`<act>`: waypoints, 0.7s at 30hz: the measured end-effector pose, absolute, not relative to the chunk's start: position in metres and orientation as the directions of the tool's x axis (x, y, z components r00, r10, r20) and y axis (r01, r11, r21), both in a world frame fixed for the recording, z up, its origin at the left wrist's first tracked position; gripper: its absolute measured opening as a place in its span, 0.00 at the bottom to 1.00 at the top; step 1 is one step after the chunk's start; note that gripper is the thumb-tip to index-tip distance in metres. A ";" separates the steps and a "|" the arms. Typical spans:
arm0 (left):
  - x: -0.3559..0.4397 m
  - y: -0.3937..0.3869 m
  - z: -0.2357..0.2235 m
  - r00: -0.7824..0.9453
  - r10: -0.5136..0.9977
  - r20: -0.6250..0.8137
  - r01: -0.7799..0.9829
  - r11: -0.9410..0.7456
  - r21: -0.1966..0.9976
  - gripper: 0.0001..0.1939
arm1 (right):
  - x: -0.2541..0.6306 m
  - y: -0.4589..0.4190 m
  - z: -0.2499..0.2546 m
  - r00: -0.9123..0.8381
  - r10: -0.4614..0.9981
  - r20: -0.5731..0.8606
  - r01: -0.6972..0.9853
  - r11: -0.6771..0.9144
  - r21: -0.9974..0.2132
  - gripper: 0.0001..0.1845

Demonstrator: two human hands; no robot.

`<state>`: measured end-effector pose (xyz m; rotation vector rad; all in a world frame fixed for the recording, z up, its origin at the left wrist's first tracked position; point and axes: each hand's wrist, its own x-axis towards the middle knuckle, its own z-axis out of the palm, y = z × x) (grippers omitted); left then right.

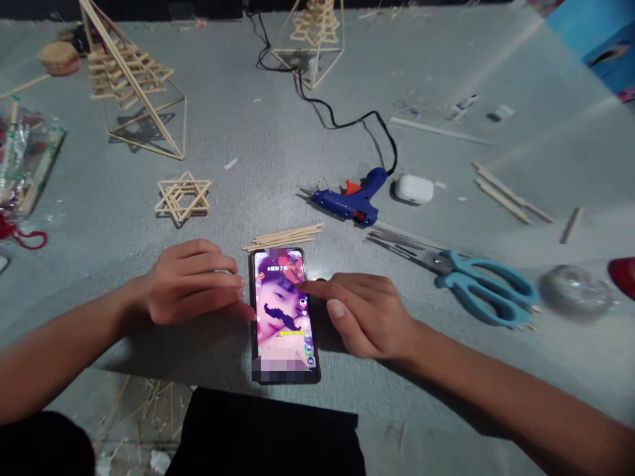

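Note:
A smartphone (pixel 285 354) with a lit screen lies flat on the grey table in front of me. My left hand (pixel 196 283) is at its left edge, thumb and fingertips close to the case, with the thumb apart from the fingers and nothing held. From the other side, my right hand (pixel 364 314) reaches its outstretched index finger over the upper right of the screen. Its other fingers are bent and hold nothing. Just beyond the phone lie several thin wooden sticks (pixel 288 236). A small star frame of sticks (pixel 183 197) stands farther left.
A blue glue gun (pixel 347 201) with a black cord lies near a white earbud case (pixel 415 190). Teal scissors (pixel 483 287) and a roll of clear tape (pixel 575 291) are at right. Two stick structures (pixel 133 79) stand at the back; plastic-wrapped sticks (pixel 30 158) lie left.

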<state>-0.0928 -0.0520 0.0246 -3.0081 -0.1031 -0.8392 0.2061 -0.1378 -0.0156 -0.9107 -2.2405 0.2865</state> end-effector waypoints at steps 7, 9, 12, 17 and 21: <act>-0.092 -0.048 0.025 0.835 0.040 0.549 0.036 -0.999 0.019 0.09 | 0.206 -0.139 -0.018 -0.517 0.662 0.543 0.504 0.748 -0.431 0.16; -0.092 -0.048 0.024 0.826 0.052 0.561 0.041 -0.999 0.031 0.09 | 0.207 -0.139 -0.018 -0.520 0.625 0.583 0.461 0.780 -0.424 0.16; -0.093 -0.052 0.023 0.828 0.088 0.553 0.068 -0.996 0.056 0.08 | 0.209 -0.138 -0.018 -0.551 0.550 0.628 0.379 0.835 -0.398 0.15; -0.092 -0.055 0.025 0.841 0.137 0.524 0.121 -0.991 0.064 0.08 | 0.208 -0.136 -0.013 -0.597 0.428 0.678 0.243 0.903 -0.355 0.15; -0.091 -0.054 0.026 0.836 0.163 0.525 0.131 -0.987 0.097 0.08 | 0.205 -0.136 -0.014 -0.591 0.418 0.690 0.242 0.908 -0.343 0.16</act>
